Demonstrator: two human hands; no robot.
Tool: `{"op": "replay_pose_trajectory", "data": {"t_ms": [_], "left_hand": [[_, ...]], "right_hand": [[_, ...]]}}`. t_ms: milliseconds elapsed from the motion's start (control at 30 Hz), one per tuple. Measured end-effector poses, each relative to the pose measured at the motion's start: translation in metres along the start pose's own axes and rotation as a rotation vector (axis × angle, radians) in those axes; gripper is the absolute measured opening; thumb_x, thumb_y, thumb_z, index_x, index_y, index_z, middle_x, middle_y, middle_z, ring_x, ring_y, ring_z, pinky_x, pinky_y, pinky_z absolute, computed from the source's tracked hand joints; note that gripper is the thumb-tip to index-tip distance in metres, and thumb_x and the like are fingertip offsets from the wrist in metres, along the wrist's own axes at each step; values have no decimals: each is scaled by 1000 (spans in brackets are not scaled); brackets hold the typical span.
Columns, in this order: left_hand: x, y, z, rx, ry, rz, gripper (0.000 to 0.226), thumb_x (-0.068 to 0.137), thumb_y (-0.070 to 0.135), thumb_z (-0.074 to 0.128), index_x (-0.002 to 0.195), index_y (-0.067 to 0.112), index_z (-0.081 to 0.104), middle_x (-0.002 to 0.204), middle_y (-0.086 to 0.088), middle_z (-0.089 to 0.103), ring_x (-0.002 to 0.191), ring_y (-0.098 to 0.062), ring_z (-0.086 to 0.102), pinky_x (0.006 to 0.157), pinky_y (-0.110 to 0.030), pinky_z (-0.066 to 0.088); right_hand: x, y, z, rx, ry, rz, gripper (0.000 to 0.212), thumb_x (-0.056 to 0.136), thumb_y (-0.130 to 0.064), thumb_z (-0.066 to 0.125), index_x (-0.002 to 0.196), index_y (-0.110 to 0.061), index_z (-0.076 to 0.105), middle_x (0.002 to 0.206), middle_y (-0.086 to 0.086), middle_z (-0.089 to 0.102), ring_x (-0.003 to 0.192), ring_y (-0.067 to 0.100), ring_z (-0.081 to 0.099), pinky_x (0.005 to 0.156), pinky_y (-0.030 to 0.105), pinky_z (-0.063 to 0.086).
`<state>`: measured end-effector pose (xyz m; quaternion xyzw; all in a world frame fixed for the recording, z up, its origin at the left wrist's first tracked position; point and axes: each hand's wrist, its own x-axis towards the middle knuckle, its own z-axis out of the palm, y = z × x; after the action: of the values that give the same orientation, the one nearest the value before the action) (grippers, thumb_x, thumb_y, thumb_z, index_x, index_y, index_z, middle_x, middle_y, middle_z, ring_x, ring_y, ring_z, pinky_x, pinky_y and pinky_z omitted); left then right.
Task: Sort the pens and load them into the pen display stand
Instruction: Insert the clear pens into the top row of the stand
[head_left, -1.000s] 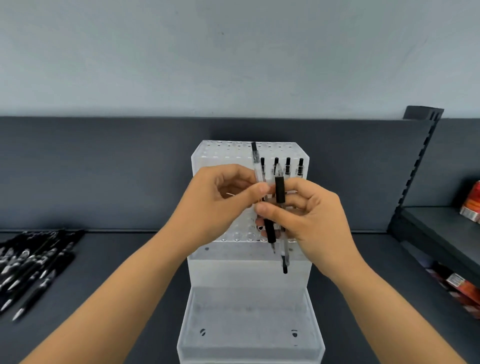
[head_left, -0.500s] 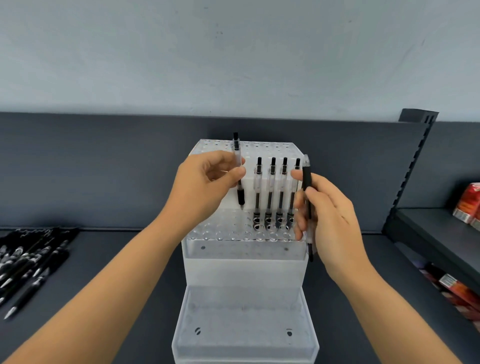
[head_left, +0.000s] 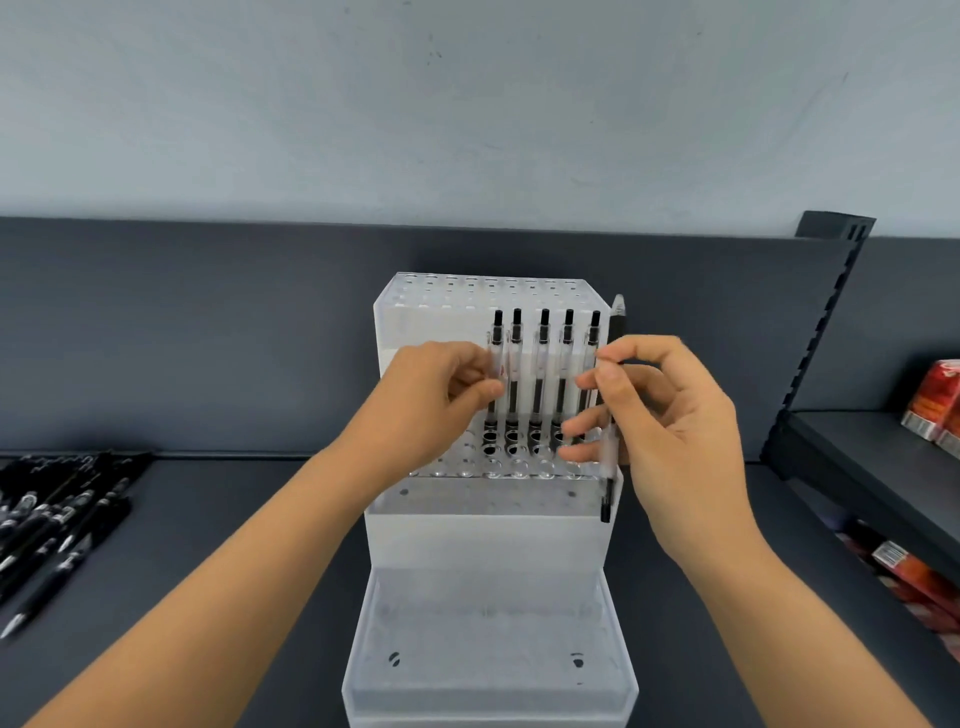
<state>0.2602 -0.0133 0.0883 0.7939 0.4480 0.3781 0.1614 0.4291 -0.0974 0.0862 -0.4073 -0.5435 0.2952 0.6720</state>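
Note:
A clear acrylic pen display stand (head_left: 488, 525) with tiers of round holes stands in front of me on the dark counter. Several clear pens with black caps (head_left: 543, 374) stand upright in its middle tier. My left hand (head_left: 436, 400) pinches the leftmost of these pens (head_left: 496, 358), whose tip sits in a hole. My right hand (head_left: 670, 415) holds another clear pen (head_left: 609, 457) upright by the stand's right edge, its black grip end up.
A heap of black pens (head_left: 57, 514) lies on the counter at far left. A dark shelf (head_left: 883, 467) with red packages (head_left: 935, 410) runs along the right. The grey back panel (head_left: 208, 332) rises behind the stand.
My left hand lowered its pen from above the stand into a hole left of the standing row. My right hand stayed at the stand's right edge with its pen.

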Motion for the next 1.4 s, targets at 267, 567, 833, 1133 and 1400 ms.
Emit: {"op": "replay_pose_trajectory", "data": {"t_ms": [267, 567, 833, 1133, 1400], "left_hand": [[-17, 12, -28, 340, 151, 83, 31, 76, 58, 67, 80, 28, 59, 71, 14, 60, 61, -2, 53, 57, -20, 43], [-32, 23, -28, -286, -79, 128, 41, 81, 17, 74, 118, 26, 60, 84, 7, 74, 81, -7, 71, 84, -27, 55], [-33, 14, -17, -327, 63, 116, 40, 87, 13, 68, 121, 28, 55, 87, 13, 72, 82, -6, 70, 80, -20, 54], [-15, -9, -13, -169, 135, -73, 9, 86, 21, 70, 95, 19, 70, 81, 7, 73, 75, -2, 68, 72, -13, 51], [-13, -13, -5, 43, -14, -142, 6, 85, 29, 71, 80, 26, 69, 75, 12, 68, 60, 8, 55, 53, -10, 39]], "right_hand": [[-1, -11, 0, 166, -120, 206, 15, 92, -6, 55, 98, -5, 68, 72, 10, 71, 53, 21, 63, 46, 29, 54], [8, -4, 23, -89, -204, 52, 18, 92, -24, 58, 101, -23, 73, 41, -5, 43, 35, 11, 34, 37, 20, 33], [9, 7, 31, -375, -223, -90, 22, 88, -47, 53, 105, -45, 66, 84, -6, 64, 58, 7, 53, 54, 16, 41], [-6, 26, 11, -870, -217, -341, 26, 93, -38, 54, 109, -22, 68, 107, -15, 51, 84, 2, 54, 66, 10, 46], [-7, 31, 6, -1123, -187, -490, 39, 89, -47, 46, 105, -20, 67, 97, -8, 62, 87, 11, 57, 74, 21, 47]]}}
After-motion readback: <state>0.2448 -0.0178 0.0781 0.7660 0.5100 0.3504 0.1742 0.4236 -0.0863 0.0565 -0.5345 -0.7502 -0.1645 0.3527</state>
